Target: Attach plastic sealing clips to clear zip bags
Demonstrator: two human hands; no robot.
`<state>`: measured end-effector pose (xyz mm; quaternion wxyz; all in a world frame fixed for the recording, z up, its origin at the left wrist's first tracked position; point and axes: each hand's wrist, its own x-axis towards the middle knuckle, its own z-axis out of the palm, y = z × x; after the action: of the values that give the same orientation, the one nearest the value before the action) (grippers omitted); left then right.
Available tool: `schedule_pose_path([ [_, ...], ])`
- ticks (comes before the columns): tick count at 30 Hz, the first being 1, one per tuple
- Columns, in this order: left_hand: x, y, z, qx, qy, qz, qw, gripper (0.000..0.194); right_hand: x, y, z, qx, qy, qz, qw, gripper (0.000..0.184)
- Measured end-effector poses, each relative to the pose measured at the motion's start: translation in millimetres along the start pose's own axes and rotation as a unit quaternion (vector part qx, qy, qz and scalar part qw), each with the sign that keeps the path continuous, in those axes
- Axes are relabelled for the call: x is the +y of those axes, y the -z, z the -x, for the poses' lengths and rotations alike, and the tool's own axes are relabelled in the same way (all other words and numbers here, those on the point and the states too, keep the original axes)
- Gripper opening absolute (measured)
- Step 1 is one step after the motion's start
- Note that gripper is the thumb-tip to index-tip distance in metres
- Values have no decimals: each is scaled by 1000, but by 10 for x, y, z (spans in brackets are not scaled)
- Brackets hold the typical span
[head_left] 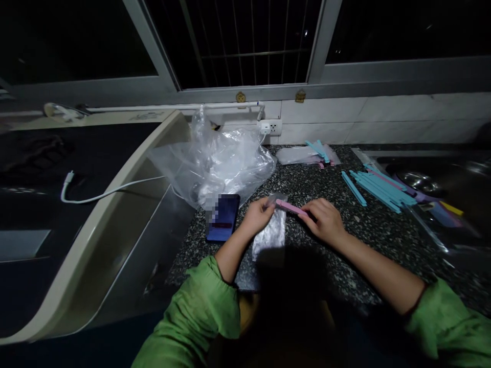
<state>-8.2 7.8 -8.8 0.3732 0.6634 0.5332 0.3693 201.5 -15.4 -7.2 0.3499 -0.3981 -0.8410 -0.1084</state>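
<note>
Between my two hands lies a flat pink strip, possibly a nail file. My right hand pinches its right end with thumb and fingers. My left hand is closed on the top of a small clear plastic bag, whose lower part hangs down over the counter. The strip's left end is at the bag's mouth; whether it is inside I cannot tell. To the right, several light-blue strips lie in a loose pile, with one blue strip apart from them.
A phone lies left of my left hand. Behind it is a large crumpled clear plastic bag. Small filled bags lie by the wall. A sink with a metal bowl is at right, a pale-edged appliance with a white cable at left.
</note>
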Motion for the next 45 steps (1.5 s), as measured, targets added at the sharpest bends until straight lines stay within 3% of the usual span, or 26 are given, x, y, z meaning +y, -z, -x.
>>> schedule_pose_path([
  [3,-25,-85,-12,-58,24,137,989,14,-28,-11,0,0,5,-8,1000,14],
  [7,-1,-94,3,-94,44,222,970,13,-33,-44,12,-14,10,2,1000,15],
  [15,37,-37,22,-108,48,216,969,13,2,-64,36,-35,5,19,999,17],
  [19,16,-50,24,-120,56,246,960,22,2,-55,36,-39,9,24,999,17],
  [25,-16,-98,17,-102,101,283,948,41,-14,-37,27,-38,18,29,999,17],
  [31,2,-153,21,-58,103,295,948,43,-57,-9,-3,-10,7,12,1000,18],
  [38,91,-180,73,-60,107,298,947,42,-101,-58,-41,-11,13,22,1000,18],
  [45,112,-162,70,-49,110,308,944,50,-94,-91,-30,5,8,-41,999,10],
])
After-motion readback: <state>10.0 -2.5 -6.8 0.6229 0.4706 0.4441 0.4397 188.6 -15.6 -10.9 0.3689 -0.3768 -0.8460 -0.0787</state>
